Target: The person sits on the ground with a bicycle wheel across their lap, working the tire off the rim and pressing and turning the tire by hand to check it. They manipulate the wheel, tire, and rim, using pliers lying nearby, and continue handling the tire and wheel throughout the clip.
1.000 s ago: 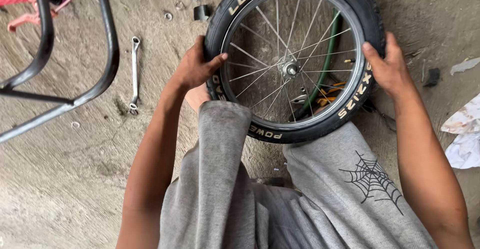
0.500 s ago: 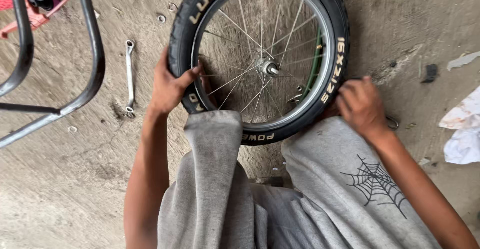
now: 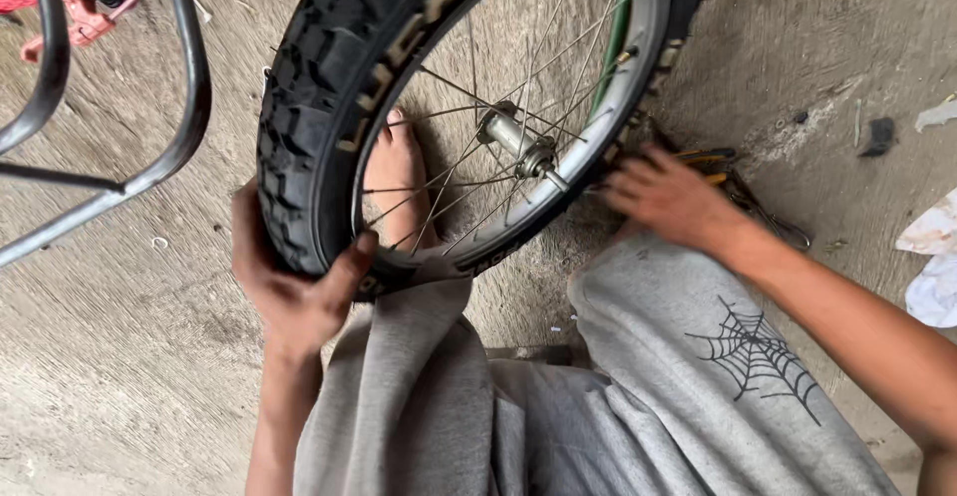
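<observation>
A small bicycle wheel with a knobby black tyre [image 3: 299, 87], silver spokes and a hub axle [image 3: 518, 142] is tilted up on its edge over my legs. My left hand [image 3: 294, 292] grips the tyre at its lower left, thumb over the sidewall. My right hand [image 3: 668, 197] is off the wheel, fingers spread, reaching down to the floor beside the rim near some small tools with yellow handles [image 3: 713, 157]. My bare foot [image 3: 399, 187] shows through the spokes. I sit in grey trousers [image 3: 638, 386] with a spider-web print.
A grey metal tube frame [image 3: 184, 87] stands at the upper left, with a red part [image 3: 70, 7] behind it. Crumpled white cloth or paper [image 3: 932, 257] lies at the right edge. The floor is rough concrete with a small dark scrap [image 3: 879, 135].
The wheel has been tipped from lying flat up onto its edge and swung left. My right hand let go of the tyre and moved down to the floor.
</observation>
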`<state>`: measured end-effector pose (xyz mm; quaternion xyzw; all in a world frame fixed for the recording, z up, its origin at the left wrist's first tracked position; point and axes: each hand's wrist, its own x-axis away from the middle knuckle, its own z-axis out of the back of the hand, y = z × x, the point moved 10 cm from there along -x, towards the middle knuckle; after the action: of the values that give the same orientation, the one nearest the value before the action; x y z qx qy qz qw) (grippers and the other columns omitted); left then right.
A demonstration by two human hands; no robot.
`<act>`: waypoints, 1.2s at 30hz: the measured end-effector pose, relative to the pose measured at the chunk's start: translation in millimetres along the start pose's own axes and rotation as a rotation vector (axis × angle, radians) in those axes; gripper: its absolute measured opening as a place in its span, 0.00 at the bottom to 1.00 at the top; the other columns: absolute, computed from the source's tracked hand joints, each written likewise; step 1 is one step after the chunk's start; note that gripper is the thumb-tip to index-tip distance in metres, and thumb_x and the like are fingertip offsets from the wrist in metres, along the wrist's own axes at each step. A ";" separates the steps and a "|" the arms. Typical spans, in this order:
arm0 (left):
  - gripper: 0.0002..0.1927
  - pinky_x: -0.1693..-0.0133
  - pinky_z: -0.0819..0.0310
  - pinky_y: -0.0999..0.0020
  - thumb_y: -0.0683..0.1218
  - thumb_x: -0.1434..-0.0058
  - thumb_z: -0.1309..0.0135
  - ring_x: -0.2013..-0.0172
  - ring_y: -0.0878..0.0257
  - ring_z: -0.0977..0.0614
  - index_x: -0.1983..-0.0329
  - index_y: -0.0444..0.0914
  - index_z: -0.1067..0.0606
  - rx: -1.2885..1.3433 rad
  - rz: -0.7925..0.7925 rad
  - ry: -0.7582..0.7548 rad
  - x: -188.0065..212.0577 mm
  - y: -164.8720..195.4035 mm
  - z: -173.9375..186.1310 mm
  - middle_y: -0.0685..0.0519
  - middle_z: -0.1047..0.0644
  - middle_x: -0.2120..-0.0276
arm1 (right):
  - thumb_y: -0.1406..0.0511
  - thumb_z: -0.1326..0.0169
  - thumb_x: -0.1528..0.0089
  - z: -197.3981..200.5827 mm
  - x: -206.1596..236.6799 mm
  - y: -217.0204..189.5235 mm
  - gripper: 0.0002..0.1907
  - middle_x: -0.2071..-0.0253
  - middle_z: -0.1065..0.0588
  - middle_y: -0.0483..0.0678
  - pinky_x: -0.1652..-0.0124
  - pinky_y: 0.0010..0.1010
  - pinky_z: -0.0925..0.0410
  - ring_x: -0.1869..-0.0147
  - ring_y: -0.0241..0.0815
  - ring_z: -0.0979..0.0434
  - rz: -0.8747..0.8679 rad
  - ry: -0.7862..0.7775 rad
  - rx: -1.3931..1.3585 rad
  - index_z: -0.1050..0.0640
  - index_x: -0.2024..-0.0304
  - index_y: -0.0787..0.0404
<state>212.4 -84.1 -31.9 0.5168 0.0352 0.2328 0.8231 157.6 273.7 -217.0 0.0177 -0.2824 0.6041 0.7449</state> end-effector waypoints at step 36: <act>0.51 0.64 0.21 0.66 0.63 0.41 0.35 0.64 0.61 0.20 0.29 0.30 0.47 0.628 0.316 -0.435 -16.2 125.0 -58.4 0.46 0.25 0.59 | 0.57 0.48 0.31 130.5 -19.2 21.2 0.23 0.73 0.32 0.45 0.83 0.28 0.36 0.80 0.38 0.31 -0.217 0.346 -0.078 0.26 0.36 0.59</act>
<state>137.2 2.5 46.5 0.7790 -0.1502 0.2196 0.5678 84.0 214.3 -122.6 -0.0849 -0.1698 0.5030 0.8432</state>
